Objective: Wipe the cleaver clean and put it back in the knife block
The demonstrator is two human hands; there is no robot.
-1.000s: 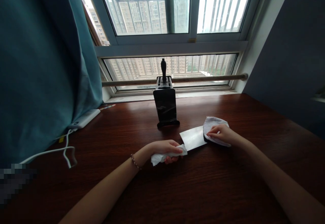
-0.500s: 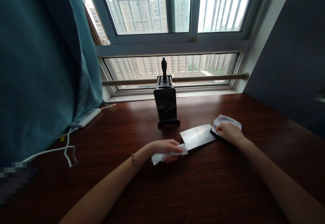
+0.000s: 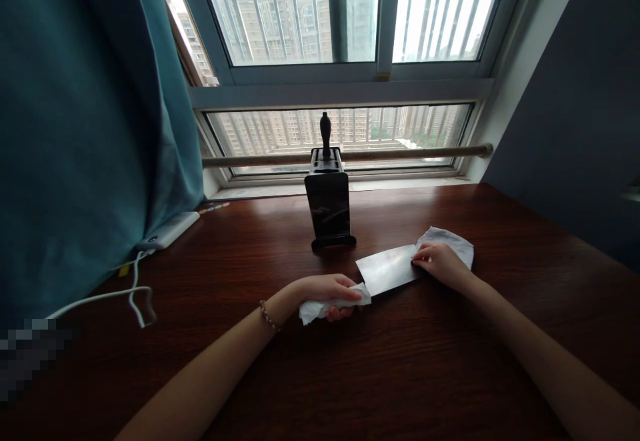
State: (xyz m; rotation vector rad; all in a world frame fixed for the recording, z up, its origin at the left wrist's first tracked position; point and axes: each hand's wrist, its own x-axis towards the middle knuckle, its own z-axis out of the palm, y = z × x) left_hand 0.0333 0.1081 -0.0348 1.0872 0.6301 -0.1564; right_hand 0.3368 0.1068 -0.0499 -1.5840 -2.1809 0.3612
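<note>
A cleaver with a broad silver blade (image 3: 385, 269) lies low over the tabletop, pointing right. My left hand (image 3: 333, 292) is closed around its handle end, with a crumpled white tissue (image 3: 313, 309) wrapped in the grip; the handle itself is hidden. At the blade's far end, my right hand (image 3: 440, 264) is closed, thumb and fingertips pinched together by the blade. A white cloth (image 3: 457, 244) spreads behind and under that hand, and its part near the fingers is covered. Beyond the blade stands a black knife block (image 3: 329, 207) holding one knife with a dark handle (image 3: 325, 134).
The dark red wooden table (image 3: 250, 374) reaches to the window sill. At left are a white power strip (image 3: 173, 231), a looping white cable (image 3: 135, 294) and a blue curtain (image 3: 90, 127). A rail (image 3: 415, 153) crosses in front of the window.
My right hand has shifted slightly left, its fingertips now over the blade's end. A dark strip seen beneath it before is mostly hidden. My left hand keeps its hold on the cleaver.
</note>
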